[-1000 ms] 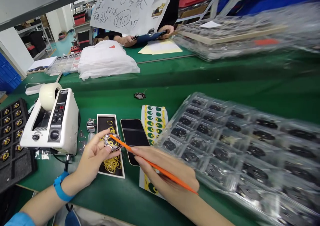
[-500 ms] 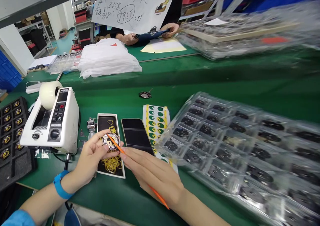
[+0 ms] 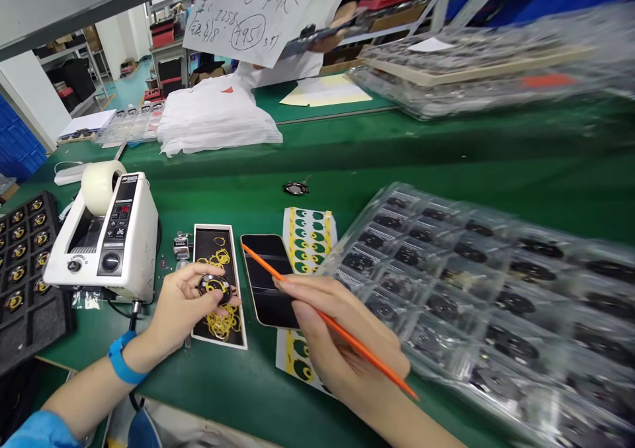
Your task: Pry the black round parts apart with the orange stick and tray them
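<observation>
My left hand [image 3: 186, 302] pinches a small round black component [image 3: 214, 288] with metallic spots and a yellow ring on its face. It is over a white-rimmed tray [image 3: 218, 228] holding loose yellow rings [image 3: 223, 322]. In my right hand [image 3: 342, 342] is a thin orange pointed stick [image 3: 364, 353], gripped between thumb and fingers. The stick's tip is over a dark smartphone [image 3: 268, 289], apart from the component. A sheet of green and yellow stickers [image 3: 310, 243] lies partly under the phone.
A white tape dispenser [image 3: 106, 236] stands at left, beside a black foam tray [image 3: 30, 315] of round parts. Clear plastic trays [image 3: 446, 289] of dark discs spread at right. Another round part [image 3: 296, 188] lies further back. Across the bench, a person's hand [image 3: 337, 31] holds a dark object.
My right hand has drawn the orange stick away from the component, toward the right. The component has tilted in my left hand. Across the bench, the person's hands and dark object have risen.
</observation>
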Demonstrator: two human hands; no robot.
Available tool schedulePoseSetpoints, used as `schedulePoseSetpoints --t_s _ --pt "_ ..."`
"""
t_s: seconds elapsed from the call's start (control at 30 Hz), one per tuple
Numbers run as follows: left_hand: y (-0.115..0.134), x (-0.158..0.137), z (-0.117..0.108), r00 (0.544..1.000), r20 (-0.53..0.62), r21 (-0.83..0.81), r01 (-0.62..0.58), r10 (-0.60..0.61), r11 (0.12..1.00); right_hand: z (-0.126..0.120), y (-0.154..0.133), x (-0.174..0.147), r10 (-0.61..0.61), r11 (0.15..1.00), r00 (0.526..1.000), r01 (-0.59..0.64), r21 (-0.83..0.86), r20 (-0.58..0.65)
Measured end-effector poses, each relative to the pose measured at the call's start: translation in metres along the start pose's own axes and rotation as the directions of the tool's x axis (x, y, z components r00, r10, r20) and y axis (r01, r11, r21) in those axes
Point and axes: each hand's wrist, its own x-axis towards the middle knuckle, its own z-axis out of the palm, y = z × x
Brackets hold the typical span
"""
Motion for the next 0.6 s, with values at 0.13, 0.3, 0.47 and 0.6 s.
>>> schedulePoseSetpoints --t_s 0.13,0.3,0.47,0.6 --pt "0.001 -0.001 0.002 0.999 -0.014 0.115 -0.043 0.045 0.992 0.0 0.001 -0.001 0.036 0.999 0.998 -0.035 -0.013 0.051" --pt "0.003 -0.003 0.004 0.997 -0.026 0.22 -0.059 0.066 0.974 0.005 0.001 -0.005 -0.041 0.998 0.997 0.044 -0.046 0.071" --pt "0.0 -0.007 0.007 0.993 -0.018 0.287 -0.104 0.114 0.952 0.017 -0.007 -0.011 -0.08 0.982 0.983 0.106 -0.155 0.165" --pt "-0.007 -0.011 0.009 0.987 -0.006 0.332 -0.148 0.159 0.932 0.024 -0.009 -0.014 -0.039 0.967 0.986 0.077 -0.241 0.162"
